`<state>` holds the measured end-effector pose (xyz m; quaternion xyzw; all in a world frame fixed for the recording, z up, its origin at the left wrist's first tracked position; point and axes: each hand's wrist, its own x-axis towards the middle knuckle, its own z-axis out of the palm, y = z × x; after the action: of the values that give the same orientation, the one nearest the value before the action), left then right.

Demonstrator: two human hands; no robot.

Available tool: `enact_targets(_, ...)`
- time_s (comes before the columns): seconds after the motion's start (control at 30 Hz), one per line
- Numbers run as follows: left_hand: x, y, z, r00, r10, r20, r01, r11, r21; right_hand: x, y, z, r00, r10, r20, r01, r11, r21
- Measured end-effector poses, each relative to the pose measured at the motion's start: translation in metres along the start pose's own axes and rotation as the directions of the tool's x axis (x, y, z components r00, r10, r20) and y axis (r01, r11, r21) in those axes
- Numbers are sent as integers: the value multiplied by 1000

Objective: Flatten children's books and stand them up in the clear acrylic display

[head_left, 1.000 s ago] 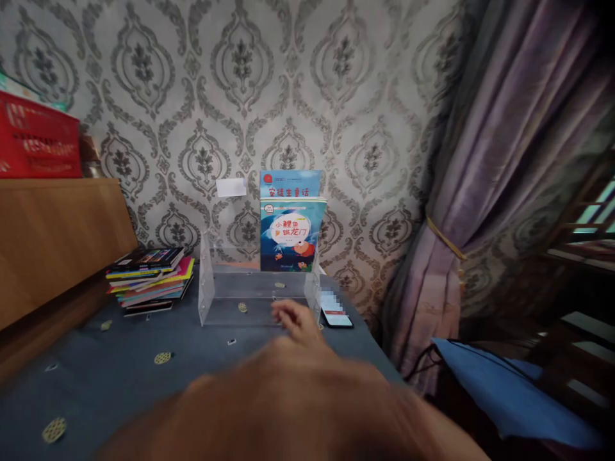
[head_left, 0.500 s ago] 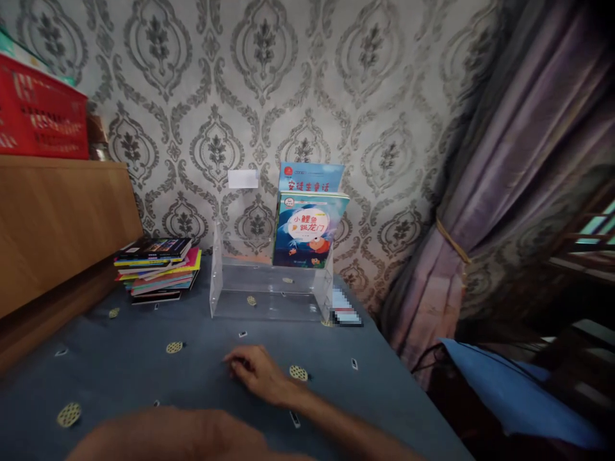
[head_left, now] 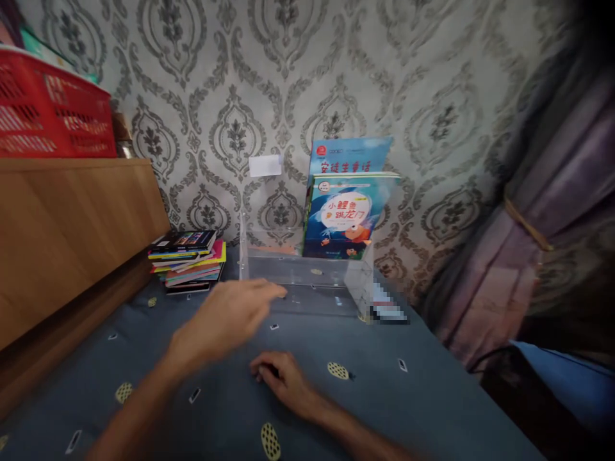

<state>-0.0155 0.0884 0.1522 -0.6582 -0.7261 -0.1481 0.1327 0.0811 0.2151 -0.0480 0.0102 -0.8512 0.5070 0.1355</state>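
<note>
My left hand (head_left: 225, 317) is raised in front of the clear acrylic book rack (head_left: 307, 301), fingers stretched to the right; it holds nothing, and blur softens its outline. Lower down, my right hand (head_left: 283, 378) rests on the blue tablecloth (head_left: 365, 410) with fingers loosely bent and nothing in them. On the right half of the rack, a picture book with an orange fish on its cover (head_left: 341, 218) leans upright. Behind it a taller light-blue book (head_left: 350, 153) shows its top part. The rack's left half shows only bare plastic.
A stack of books (head_left: 192, 259) lies at the back left, beside a wooden cabinet (head_left: 72, 224) carrying a red basket (head_left: 57, 109). A pixelated flat item (head_left: 389, 307) lies right of the rack. A white label (head_left: 265, 166) shows against the patterned wall; a curtain (head_left: 504, 288) hangs at right.
My left hand has moved up and forward from the bottom edge to the rack's front. My right hand stays on the cloth. The view has shifted, so the scene sits further right.
</note>
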Motion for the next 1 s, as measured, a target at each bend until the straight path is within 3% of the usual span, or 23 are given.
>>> enact_targets(0.03, 1, -27, 6, 988, -150, 22, 146, 983, 115, 0, -1, 0, 1000, 3, -1, -3, 1000, 5)
enact_targets(0.1, 2, -81, 18, 888, -458, 36, 414, 832, 369, 0, -2, 0, 1000, 20, -6, -20, 1000, 14)
enact_targets(0.13, 3, -106, 24, 857, -515, 14, 465, 784, 410, 0, -3, 0, 1000, 28, -9, -28, 999, 14)
enact_targets(0.23, 8, -170, 40, 780, -611, -132, 592, 654, 471, 0, -3, 2, 999, 46, -7, -45, 999, 13)
enact_targets(0.3, 11, -203, 50, 753, -632, -183, 631, 615, 472, 0, -2, 2, 999, 51, 0, -51, 999, 7)
enact_targets(0.47, 14, -260, 72, 719, -694, -44, 645, 642, 415, 1, 1, 2, 998, 64, 0, -64, 998, -27)
enact_targets(0.53, 12, -270, 75, 706, -708, -19, 657, 645, 392, 1, 1, 2, 998, 67, 4, -67, 997, -27)
enact_targets(0.63, 3, -271, 72, 722, -690, -42, 652, 660, 374, 1, -1, 1, 997, 75, 2, -75, 997, -15)
enact_targets(0.83, -10, -247, 58, 748, -658, -84, 630, 665, 401, 3, -6, 0, 999, 52, 13, -52, 999, -6)
enact_targets(1.0, -1, -227, 55, 794, -597, -111, 557, 642, 527, 1, -7, 2, 998, 56, -6, -56, 998, 3)
